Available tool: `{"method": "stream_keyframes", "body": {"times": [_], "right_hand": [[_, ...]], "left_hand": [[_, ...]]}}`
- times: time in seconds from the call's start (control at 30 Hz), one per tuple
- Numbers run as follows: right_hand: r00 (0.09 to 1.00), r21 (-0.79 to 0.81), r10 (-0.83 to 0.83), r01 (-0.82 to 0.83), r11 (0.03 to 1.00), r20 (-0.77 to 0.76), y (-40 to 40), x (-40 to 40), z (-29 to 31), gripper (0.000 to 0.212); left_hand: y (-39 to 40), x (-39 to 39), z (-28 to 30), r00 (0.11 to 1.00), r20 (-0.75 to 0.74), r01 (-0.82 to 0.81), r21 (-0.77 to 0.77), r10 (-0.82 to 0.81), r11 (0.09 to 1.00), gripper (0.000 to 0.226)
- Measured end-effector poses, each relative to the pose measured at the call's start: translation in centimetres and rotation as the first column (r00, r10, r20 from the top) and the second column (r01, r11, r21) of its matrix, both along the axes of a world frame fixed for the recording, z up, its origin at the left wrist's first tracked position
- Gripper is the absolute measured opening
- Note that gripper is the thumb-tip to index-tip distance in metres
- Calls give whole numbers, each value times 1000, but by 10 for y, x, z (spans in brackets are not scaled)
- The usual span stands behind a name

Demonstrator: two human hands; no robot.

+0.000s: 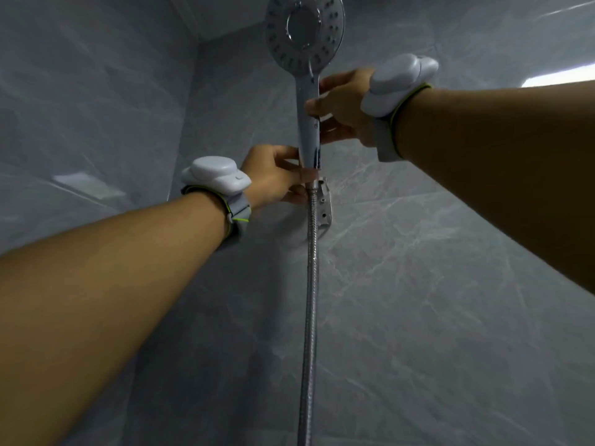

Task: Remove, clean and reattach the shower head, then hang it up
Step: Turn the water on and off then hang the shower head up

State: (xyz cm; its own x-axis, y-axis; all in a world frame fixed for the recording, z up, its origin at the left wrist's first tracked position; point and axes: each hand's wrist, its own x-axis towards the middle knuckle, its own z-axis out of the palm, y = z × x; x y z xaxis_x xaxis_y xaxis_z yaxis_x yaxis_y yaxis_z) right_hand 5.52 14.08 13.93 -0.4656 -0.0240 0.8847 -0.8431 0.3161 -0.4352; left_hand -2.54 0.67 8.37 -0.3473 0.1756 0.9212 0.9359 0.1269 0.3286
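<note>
Both hands grasp the shower head (306, 43), right hand (341, 107) round its handle, left hand (273, 178) pinching the hose (310, 268) nut at the wall bracket (325, 204); whether removal or rehanging, I cannot tell.

Pretty dim and grey-blue overall. Only real light is a blown-out bright white strip (558, 79) just past the right forearm. Faint glare on the grey marbled wall tile (87, 185) left of the left wrist. Soft focus, edges bent by the wide lens.
</note>
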Motion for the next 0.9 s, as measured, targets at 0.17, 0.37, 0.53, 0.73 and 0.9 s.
{"method": "stream_keyframes", "body": {"times": [0.17,0.37,0.53,0.73,0.9], "right_hand": [[1000,3,8,-8,1000,-24,-3,0,6,32],[999,16,-7,8,1000,-46,1,-5,11,31],[998,-15,-3,2,1000,-65,4,-6,11,17],[993,39,-24,29,999,-118,-3,-6,4,22],[994,-17,3,-5,1000,-108,-3,-21,-4,27]], "left_hand": [[3,-10,14,998,-34,-46,3,46,999,13],[8,-15,23,999,-10,-39,38,39,999,27],[7,-13,20,999,-11,-39,50,40,998,24],[4,-9,14,997,22,-69,52,67,996,25],[4,-11,5,994,7,-111,-17,111,994,17]]}}
